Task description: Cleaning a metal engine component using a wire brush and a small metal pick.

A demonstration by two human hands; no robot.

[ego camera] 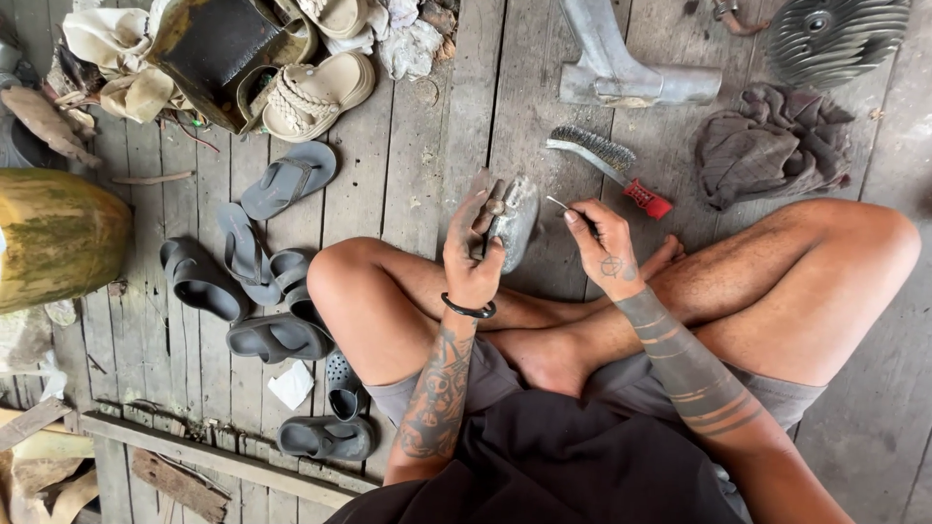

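Two bare legs lie crossed on the grey plank floor [427, 146], with dark sandals [262, 281] scattered beside the left knee. Ahead lie a crumpled dark rag [772, 146] and a red-handled wire brush [607, 165]. Above the ankles, the left hand [474, 254] has its grip clamped on a small grey metal part [512, 218]. Just beside it, the right hand [607, 247] pinches a thin metal pick [560, 204], tip toward the part.
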